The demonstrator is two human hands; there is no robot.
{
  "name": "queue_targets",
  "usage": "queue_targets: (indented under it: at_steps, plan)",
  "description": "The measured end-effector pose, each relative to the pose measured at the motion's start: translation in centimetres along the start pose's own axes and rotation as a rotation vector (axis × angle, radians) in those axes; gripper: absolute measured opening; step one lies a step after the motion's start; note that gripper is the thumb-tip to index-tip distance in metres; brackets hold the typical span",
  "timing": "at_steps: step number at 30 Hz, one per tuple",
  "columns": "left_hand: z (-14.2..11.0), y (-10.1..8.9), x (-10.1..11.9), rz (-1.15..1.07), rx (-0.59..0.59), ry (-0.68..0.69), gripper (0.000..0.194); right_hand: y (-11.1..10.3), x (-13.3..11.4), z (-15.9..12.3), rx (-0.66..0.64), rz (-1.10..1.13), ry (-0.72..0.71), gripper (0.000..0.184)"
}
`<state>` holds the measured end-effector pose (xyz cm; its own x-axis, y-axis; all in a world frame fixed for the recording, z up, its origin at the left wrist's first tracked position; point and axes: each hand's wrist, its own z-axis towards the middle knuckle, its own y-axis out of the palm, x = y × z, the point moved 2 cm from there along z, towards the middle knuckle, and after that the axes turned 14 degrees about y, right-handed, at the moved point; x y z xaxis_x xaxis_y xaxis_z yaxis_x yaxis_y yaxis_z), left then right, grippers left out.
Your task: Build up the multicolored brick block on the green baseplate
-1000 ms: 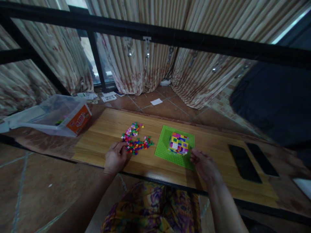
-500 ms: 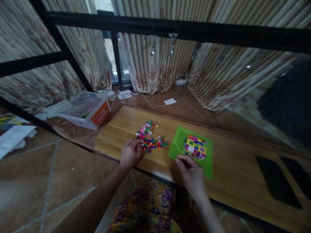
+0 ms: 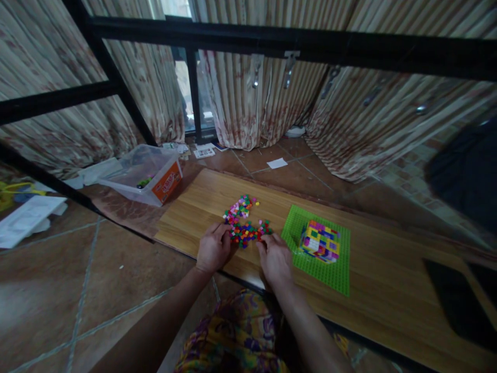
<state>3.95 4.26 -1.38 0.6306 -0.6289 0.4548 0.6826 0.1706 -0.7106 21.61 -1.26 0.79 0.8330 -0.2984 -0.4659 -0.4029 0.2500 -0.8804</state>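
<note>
A loose pile of small coloured building bricks (image 3: 245, 231) lies on the wooden board (image 3: 186, 217). At the pile's left edge is my left hand (image 3: 214, 247), its fingers curled together; whatever they hold is too small to make out. My right hand (image 3: 276, 260) reaches to the pile's right end with thumb and fingertips close together, and any brick between them is hidden. Right of that hand lies a green baseplate (image 3: 334, 277). On it stands a boxy block (image 3: 321, 241) built of yellow, purple, white and orange bricks.
A clear plastic bin (image 3: 134, 168) with an orange label stands beyond the board's left end, a few green pieces inside. Two dark flat panels (image 3: 454, 295) lie at the right. A black metal frame (image 3: 272, 41) crosses in front of the curtains (image 3: 248, 103).
My right hand has moved left from beside the brick-built block to the right end of the loose pile. My left hand stays at the pile's left edge. The view has shifted slightly.
</note>
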Motion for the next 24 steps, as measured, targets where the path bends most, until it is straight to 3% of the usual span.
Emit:
queue_targets:
  at_steps: [4, 9, 16, 20, 24]
  plan:
    - [0.0, -0.1, 0.0, 0.006, 0.0, -0.007, 0.021, -0.1, -0.3, -0.5, -0.003, 0.024, -0.022, 0.023]
    - [0.0, -0.1, -0.1, 0.014, -0.009, -0.005, 0.021, -1.3, 0.6, -2.4, -0.053, 0.286, 0.06, 0.024]
    - [0.2, -0.1, -0.3, 0.045, 0.004, 0.018, 0.021, -4.9, 6.2, -5.4, 0.041, 0.659, 0.344, 0.026]
    - [0.3, -0.2, -0.3, 0.059, 0.0, 0.022, 0.022, -7.0, 9.9, -5.7, 0.18, 0.654, 0.486, 0.028]
    - [0.4, -0.3, -0.2, 0.066, -0.005, 0.02, 0.023, -8.6, 12.1, -4.5, 0.28, 0.6, 0.581, 0.031]
